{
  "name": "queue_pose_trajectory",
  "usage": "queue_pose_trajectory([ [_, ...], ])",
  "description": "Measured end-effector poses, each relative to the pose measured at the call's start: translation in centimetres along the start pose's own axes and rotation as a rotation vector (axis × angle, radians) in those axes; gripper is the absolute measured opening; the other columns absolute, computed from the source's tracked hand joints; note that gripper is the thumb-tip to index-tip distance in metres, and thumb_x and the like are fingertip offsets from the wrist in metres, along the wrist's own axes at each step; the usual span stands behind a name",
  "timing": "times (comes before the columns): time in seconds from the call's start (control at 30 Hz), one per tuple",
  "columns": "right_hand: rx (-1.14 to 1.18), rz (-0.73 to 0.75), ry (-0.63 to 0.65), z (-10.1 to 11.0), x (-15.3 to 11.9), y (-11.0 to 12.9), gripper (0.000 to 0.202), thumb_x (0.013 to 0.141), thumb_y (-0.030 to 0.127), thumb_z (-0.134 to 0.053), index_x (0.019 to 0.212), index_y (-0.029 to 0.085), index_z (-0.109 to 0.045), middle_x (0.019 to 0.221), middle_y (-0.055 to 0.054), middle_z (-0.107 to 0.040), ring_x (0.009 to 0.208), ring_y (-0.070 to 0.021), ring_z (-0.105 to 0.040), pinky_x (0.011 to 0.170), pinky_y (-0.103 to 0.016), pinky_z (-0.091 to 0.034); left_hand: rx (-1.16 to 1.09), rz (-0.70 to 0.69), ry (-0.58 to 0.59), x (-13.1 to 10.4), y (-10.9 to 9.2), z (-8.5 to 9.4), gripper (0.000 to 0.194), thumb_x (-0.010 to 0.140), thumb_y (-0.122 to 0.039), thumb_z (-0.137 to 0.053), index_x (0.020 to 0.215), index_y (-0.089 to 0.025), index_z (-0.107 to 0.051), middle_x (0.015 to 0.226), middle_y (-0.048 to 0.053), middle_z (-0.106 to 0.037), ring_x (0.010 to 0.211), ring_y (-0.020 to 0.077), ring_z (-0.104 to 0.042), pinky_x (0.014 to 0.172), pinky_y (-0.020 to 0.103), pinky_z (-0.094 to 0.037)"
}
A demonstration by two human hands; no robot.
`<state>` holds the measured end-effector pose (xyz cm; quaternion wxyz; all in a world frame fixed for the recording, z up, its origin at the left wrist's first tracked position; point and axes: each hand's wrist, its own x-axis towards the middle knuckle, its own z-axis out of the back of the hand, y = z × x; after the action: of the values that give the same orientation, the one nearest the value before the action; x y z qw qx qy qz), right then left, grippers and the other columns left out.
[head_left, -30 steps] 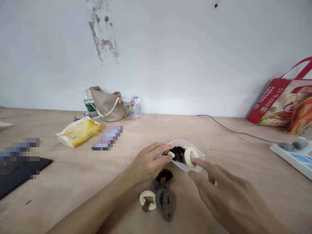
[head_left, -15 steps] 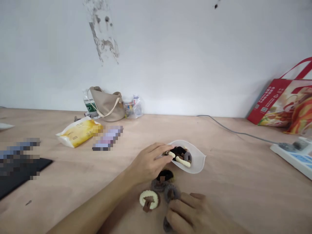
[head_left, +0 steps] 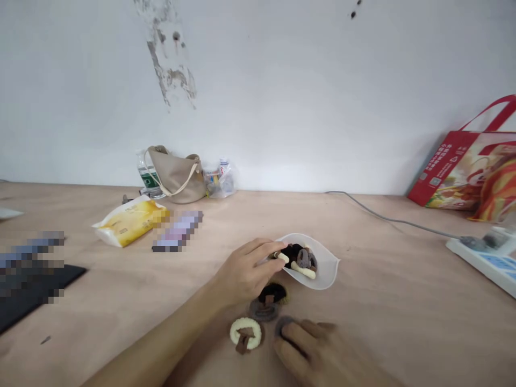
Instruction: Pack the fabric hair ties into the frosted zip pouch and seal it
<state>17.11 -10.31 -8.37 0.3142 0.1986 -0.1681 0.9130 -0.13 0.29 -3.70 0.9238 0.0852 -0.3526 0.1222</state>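
Left hand (head_left: 242,274) holding one pouch (head_left: 324,269), three hair ties (head_left: 245,334) loose.

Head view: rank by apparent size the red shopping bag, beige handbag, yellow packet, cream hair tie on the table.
1. red shopping bag, cut off by the frame
2. beige handbag and yellow packet: look alike, unranked
3. cream hair tie, smallest though nearest the camera
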Motion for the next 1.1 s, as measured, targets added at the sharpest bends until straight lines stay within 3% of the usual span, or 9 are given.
queue_pose_trajectory([
  [0.13, 0.079, 0.065, -0.019, 1.7, 0.0, -0.8, 0.018, 0.091, 0.018, -0.047, 0.073, 0.021, -0.05, 0.065, 0.005, -0.06, 0.05, -0.0112, -0.055, 0.046, -0.023, -0.04, 0.006, -0.024, -0.015, 0.0, 0.1, 0.0, 0.017, 0.086, -0.005, -0.047, 0.097, -0.014, -0.057, 0.112, 0.015, -0.063, 0.102, 0.0212, -0.058, 0.083, 0.037, -0.054],
  [0.33, -0.025, -0.224, -0.186, 4.5, -0.2, -3.3, 0.029, 0.09, 0.007, -0.032, 0.105, 0.016, -0.055, 0.109, -0.01, -0.064, 0.077, -0.0174, -0.061, 0.061, -0.027, -0.046, -0.006, -0.016, -0.027, 0.0, 0.1, -0.1, 0.018, 0.086, -0.006, -0.049, 0.1, -0.015, -0.056, 0.112, 0.015, -0.063, 0.103, 0.0216, -0.059, 0.083, 0.038, -0.054],
  [0.5, 0.046, -0.013, -0.058, 1.4, 1.9, -0.4, 0.01, 0.089, 0.018, -0.048, 0.096, 0.019, -0.055, 0.095, -0.002, -0.068, 0.061, -0.0147, -0.061, 0.04, -0.024, -0.041, 0.01, -0.015, -0.018, 0.1, 0.0, 0.0, 0.018, 0.086, -0.005, -0.048, 0.098, -0.015, -0.058, 0.112, 0.014, -0.063, 0.102, 0.021, -0.059, 0.083, 0.036, -0.054],
  [0.57, 0.025, 0.03, -0.035, -0.5, 2.7, 1.1, 0.018, 0.085, 0.022, -0.055, 0.103, 0.019, -0.053, 0.091, -0.001, -0.067, 0.058, -0.0158, -0.061, 0.034, -0.025, -0.036, 0.011, -0.012, -0.012, 0.2, 0.0, 0.1, 0.019, 0.086, -0.004, -0.048, 0.098, -0.014, -0.058, 0.112, 0.014, -0.063, 0.102, 0.021, -0.059, 0.083, 0.036, -0.054],
  [0.7, 0.03, 0.125, -0.092, -2.5, 2.8, 2.3, 0.009, 0.08, 0.012, -0.056, 0.087, 0.017, -0.054, 0.068, 0.003, -0.062, 0.049, -0.0136, -0.056, 0.031, -0.024, -0.031, 0.017, -0.032, -0.037, 0.2, 0.0, 0.1, 0.016, 0.087, -0.005, -0.047, 0.097, -0.013, -0.058, 0.11, 0.015, -0.064, 0.101, 0.0219, -0.059, 0.084, 0.037, -0.054],
  [0.8, 0.096, 0.146, -0.169, -1.1, 2.1, 1.5, 0.013, 0.083, 0.008, -0.049, 0.08, 0.019, -0.053, 0.063, 0.005, -0.06, 0.053, -0.0123, -0.056, 0.036, -0.023, -0.034, 0.027, -0.035, -0.041, 0.2, 0.1, 0.0, 0.016, 0.087, -0.007, -0.048, 0.096, -0.014, -0.058, 0.111, 0.015, -0.064, 0.102, 0.022, -0.06, 0.084, 0.038, -0.054],
  [0.93, -0.006, 0.02, -0.3, 2.7, 1.1, -1.4, 0.026, 0.09, 0.005, -0.035, 0.087, 0.018, -0.057, 0.083, -0.003, -0.068, 0.061, -0.014, -0.058, 0.054, -0.026, -0.043, 0.025, -0.031, -0.05, 0.1, 0.1, -0.1, 0.014, 0.085, -0.006, -0.05, 0.093, -0.013, -0.059, 0.11, 0.015, -0.064, 0.102, 0.0223, -0.06, 0.084, 0.038, -0.054],
  [1.03, -0.101, -0.174, -0.273, 4.2, 0.9, -3.1, 0.024, 0.09, 0.008, -0.036, 0.099, 0.015, -0.058, 0.099, -0.01, -0.067, 0.076, -0.0191, -0.06, 0.065, -0.03, -0.045, 0.025, -0.039, -0.057, 0.2, 0.1, -0.1, 0.016, 0.085, -0.004, -0.048, 0.094, -0.013, -0.058, 0.108, 0.016, -0.065, 0.101, 0.0224, -0.06, 0.084, 0.038, -0.054],
  [1.1, -0.071, -0.197, -0.235, 4.0, 1.0, -3.1, 0.023, 0.087, 0.006, -0.038, 0.096, 0.016, -0.057, 0.1, -0.009, -0.067, 0.075, -0.0181, -0.06, 0.062, -0.029, -0.044, 0.018, -0.038, -0.061, 0.2, 0.1, -0.1, 0.017, 0.085, -0.004, -0.048, 0.095, -0.013, -0.057, 0.108, 0.015, -0.065, 0.101, 0.0221, -0.06, 0.084, 0.038, -0.054],
])
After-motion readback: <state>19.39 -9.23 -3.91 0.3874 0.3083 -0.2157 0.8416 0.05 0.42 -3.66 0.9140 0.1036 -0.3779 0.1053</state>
